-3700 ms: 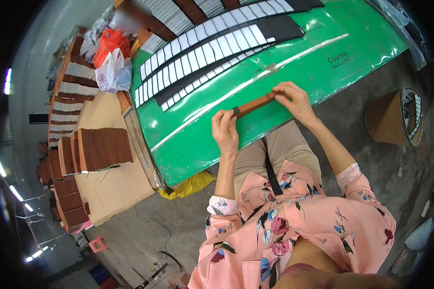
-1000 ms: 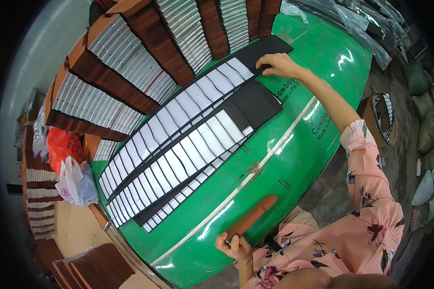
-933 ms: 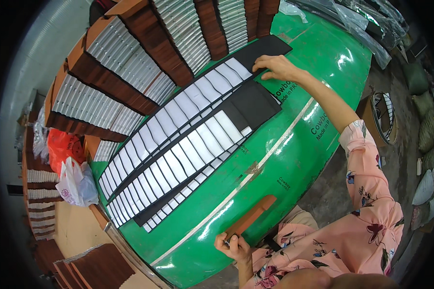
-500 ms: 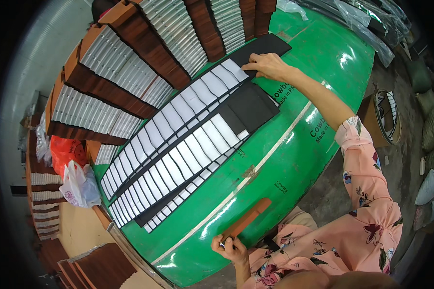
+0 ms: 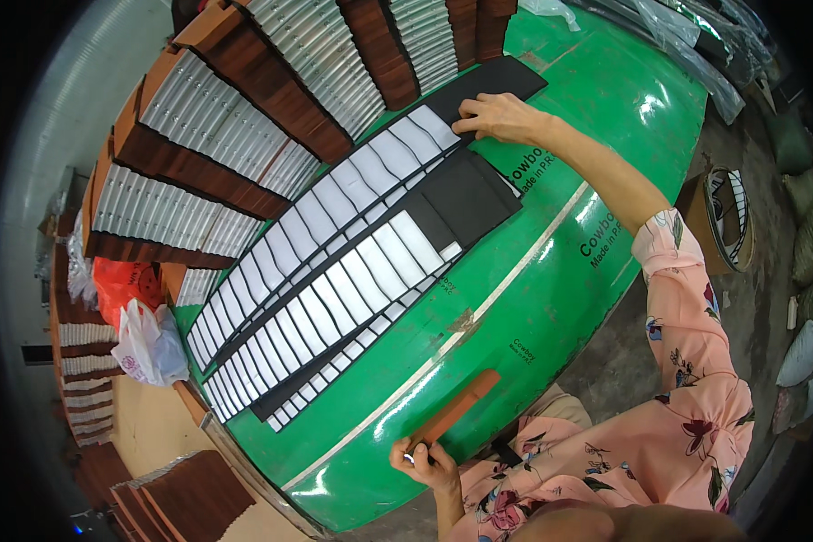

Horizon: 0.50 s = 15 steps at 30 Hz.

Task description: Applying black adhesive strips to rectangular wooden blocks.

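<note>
At the lower middle, my left hand [image 5: 426,465] is closed with thumb and fingers pinched around the near end of a flat brown strip [image 5: 461,404]. A small pale bit shows at those fingertips, too small to name. My right hand [image 5: 501,118] reaches far forward, its fingers bent and pressed at the upper end of a row of white rectangular pieces [image 5: 352,178] on a long black strip. What lies under its fingertips is hidden. Beside that row lies a second black strip with white pieces [image 5: 346,287], its bare black end [image 5: 470,203] toward the right.
Everything rests on a curved green surface [image 5: 370,488]. Tall stacks of brown-and-silver strips [image 5: 217,117] line its far left side. A red bag [image 5: 126,285] and a white plastic bag [image 5: 151,339] sit at the left. To the right, an open carton [image 5: 709,230] stands on the floor.
The view has shifted slightly. My left hand has turned a little, and a pale bit now shows at its fingertips. My right hand stays by the upper end of the white row.
</note>
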Available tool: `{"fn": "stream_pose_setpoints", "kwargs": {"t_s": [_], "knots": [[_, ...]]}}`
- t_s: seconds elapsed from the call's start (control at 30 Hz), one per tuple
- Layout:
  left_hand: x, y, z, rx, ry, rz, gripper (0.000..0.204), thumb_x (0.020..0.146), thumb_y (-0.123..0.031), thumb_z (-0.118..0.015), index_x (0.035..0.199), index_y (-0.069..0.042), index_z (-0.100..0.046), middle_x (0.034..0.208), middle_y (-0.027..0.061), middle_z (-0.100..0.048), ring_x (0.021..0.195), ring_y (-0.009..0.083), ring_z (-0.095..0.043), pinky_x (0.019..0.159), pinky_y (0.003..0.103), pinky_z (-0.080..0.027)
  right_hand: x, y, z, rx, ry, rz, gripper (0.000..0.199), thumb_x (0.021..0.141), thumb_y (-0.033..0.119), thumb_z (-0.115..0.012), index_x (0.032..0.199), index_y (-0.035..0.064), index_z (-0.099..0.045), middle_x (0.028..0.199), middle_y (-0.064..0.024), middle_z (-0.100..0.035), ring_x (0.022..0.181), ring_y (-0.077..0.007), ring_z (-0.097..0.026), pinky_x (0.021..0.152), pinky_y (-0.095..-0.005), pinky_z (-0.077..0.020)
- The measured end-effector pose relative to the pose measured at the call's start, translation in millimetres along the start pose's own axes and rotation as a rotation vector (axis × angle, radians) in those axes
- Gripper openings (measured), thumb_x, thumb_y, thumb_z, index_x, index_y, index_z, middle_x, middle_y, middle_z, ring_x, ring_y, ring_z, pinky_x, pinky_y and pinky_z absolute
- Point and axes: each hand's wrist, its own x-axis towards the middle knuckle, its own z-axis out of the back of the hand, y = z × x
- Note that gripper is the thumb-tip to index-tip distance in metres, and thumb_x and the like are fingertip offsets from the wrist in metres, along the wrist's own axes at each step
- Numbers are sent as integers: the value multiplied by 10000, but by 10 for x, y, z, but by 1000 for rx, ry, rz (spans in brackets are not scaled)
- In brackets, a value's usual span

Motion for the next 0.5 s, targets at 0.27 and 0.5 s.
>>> {"fn": "stream_pose_setpoints", "kwargs": {"t_s": [0.27, 0.5], "knots": [[36, -28, -9, 48, -14, -4, 469, 853, 32, -518, 1225, -230, -407, 1125, 161, -383, 1004, 305, -445, 730, 390, -413, 49, -83, 42, -61, 96, 141, 328, 772, 168, -634, 1084, 207, -540, 1011, -70, -493, 804, -245, -552, 627, -370, -519], [40, -29, -8, 39, -12, -13, 503, 833, 65, -497, 1227, -235, -407, 1115, 155, -381, 1000, 303, -440, 717, 388, -415, 97, -123, 52, -37, 116, 192, 342, 777, 166, -634, 1096, 229, -527, 969, -74, -482, 771, -265, -561, 593, -387, -520]]}}
